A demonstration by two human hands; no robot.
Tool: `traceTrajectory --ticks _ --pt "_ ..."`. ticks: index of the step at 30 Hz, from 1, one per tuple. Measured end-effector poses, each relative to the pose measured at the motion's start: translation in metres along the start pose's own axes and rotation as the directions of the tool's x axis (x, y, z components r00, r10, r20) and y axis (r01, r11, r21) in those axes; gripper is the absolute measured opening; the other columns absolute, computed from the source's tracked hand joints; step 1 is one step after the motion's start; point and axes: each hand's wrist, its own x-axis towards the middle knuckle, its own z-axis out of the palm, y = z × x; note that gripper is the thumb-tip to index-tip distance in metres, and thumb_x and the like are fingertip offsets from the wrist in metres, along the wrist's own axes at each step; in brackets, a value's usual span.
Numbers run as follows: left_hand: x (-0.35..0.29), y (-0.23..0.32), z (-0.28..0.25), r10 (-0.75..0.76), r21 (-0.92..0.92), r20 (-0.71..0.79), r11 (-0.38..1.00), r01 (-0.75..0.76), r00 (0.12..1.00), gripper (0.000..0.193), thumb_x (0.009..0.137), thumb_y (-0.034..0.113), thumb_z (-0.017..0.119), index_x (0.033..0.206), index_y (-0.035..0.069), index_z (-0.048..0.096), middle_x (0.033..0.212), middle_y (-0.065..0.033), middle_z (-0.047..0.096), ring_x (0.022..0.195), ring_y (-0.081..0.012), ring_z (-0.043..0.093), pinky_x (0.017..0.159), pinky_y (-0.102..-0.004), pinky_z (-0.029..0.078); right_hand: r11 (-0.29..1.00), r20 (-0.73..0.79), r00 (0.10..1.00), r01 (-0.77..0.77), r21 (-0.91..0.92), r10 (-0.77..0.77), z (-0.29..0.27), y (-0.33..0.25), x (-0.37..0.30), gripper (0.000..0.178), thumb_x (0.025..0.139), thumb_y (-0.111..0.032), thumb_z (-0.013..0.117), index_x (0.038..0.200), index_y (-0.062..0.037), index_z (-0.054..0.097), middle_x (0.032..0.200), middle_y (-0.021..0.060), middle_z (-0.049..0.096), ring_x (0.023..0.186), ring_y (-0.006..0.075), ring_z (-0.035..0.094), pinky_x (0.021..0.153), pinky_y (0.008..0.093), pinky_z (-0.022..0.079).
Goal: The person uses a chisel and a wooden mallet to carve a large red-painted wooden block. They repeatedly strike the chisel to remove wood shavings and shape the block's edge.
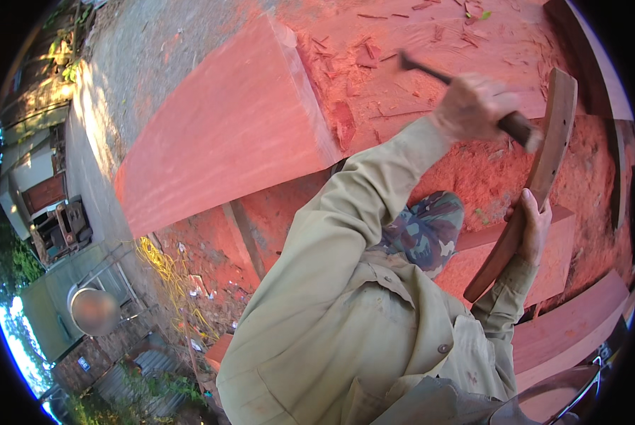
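Observation:
My left hand (475,106) is wrapped round the middle of a dark hand tool (517,129). One end of this tool is slim with a hooked tip; the other is thick and rounded, close to the wood in my other hand. Motion blurs it, so its exact kind is unclear. In my right hand (535,228) is a long, curved reddish-brown wooden piece (552,149), tilted with its upper end away from me. The thumb lies along the near face and the fingers curl behind it. I cannot tell whether tool and wood touch.
A large red wooden slab (225,134) spans the left. Wood chips (367,55) and red dust cover the surface beyond. My knee in camouflage cloth (431,230) is below my arms. Red timber blocks (572,333) lie at right; yellow cord (158,265) lies on the ground at left.

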Motion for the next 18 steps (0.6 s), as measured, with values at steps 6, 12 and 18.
traceTrajectory --ticks 6,12,18 --pt "0.010 0.022 -0.007 -0.427 0.194 0.100 0.894 0.404 0.899 0.020 0.077 0.022 0.078 0.082 0.011 0.063 0.073 -0.0132 0.069 0.063 -0.0346 0.072 0.058 -0.0472 0.058 0.998 -0.045 0.997 -0.056 -0.009 0.055 -0.002 0.003 -0.002 0.031 0.101 -0.031 0.075 0.108 -0.0047 0.060 0.084 0.0057 0.066 0.063 0.0142 0.064 0.058 0.0295 0.054" --pt "-0.043 -0.002 -0.005 -0.473 0.209 0.178 0.875 0.436 0.863 0.019 0.079 0.019 0.077 0.087 0.008 0.063 0.076 -0.0166 0.071 0.068 -0.0388 0.073 0.060 -0.0494 0.059 0.999 0.006 0.999 -0.043 0.029 0.042 -0.003 0.007 0.002 0.031 0.101 -0.031 0.074 0.108 -0.0045 0.061 0.084 0.0061 0.067 0.064 0.0146 0.065 0.059 0.0299 0.055" --pt "-0.045 0.006 -0.001 -0.521 0.218 0.169 0.848 0.484 0.837 0.019 0.079 0.019 0.077 0.086 0.008 0.062 0.077 -0.0161 0.071 0.070 -0.0383 0.073 0.060 -0.0496 0.058 1.000 -0.001 1.000 -0.002 0.002 0.002 0.000 0.003 0.002 0.033 0.100 -0.033 0.075 0.109 -0.0042 0.060 0.086 0.0068 0.067 0.066 0.0144 0.065 0.060 0.0298 0.055"
